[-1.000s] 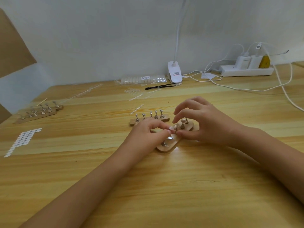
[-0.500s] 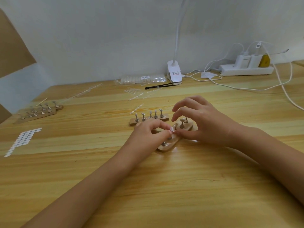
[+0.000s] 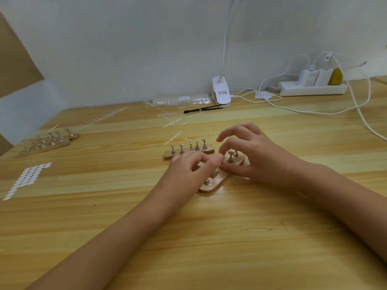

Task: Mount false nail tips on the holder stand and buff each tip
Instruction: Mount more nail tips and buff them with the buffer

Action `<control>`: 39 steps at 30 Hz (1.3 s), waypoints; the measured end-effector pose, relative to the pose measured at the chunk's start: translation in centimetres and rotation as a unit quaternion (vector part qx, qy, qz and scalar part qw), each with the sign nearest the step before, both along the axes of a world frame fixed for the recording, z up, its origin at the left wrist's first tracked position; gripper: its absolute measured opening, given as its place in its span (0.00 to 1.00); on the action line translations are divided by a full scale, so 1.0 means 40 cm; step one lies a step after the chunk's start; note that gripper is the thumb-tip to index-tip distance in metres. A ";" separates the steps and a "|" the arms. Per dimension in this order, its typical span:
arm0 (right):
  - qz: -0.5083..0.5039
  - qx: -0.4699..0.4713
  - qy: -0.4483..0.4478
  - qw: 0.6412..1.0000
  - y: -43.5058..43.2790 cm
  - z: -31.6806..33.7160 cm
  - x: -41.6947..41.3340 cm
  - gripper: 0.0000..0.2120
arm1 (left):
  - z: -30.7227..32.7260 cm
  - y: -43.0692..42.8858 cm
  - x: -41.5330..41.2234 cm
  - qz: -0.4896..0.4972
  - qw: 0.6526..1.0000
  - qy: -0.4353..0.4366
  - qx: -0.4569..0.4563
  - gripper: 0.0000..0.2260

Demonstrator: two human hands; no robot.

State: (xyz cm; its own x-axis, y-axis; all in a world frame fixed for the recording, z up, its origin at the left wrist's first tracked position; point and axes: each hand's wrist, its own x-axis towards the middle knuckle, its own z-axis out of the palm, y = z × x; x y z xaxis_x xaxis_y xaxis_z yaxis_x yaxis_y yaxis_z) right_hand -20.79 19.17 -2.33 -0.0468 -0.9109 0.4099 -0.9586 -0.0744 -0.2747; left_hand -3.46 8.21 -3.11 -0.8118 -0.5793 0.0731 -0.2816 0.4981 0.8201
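Two hands [image 3: 188, 170] [image 3: 259, 158] at holder [image 3: 211, 186], five-peg stand [image 3: 209, 151] behind

body: two hands | left hand [image 3: 189, 169] bare | right hand [image 3: 258, 159] bare | forearms uncovered to frame edge

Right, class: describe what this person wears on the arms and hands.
Nothing that shows. The left hand and right hand are bare, without gloves, rings or a watch; the left forearm and right forearm are uncovered to the picture's edge; no sleeve is in view.
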 end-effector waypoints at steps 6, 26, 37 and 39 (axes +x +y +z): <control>0.030 -0.022 0.045 0.998 0.003 0.003 0.005 0.09 | -0.004 0.007 0.003 -0.003 0.998 -0.026 -0.051 0.21; 0.074 -0.108 -0.175 0.976 0.015 0.056 0.061 0.07 | 0.042 0.014 0.027 -0.045 0.982 0.149 0.111 0.15; 0.086 -0.118 -0.153 0.977 0.014 0.053 0.065 0.05 | 0.046 0.014 0.034 -0.062 0.978 0.118 0.158 0.13; 0.089 -0.118 -0.125 0.981 0.014 0.061 0.048 0.08 | 0.047 0.013 0.037 -0.057 0.977 0.115 0.170 0.14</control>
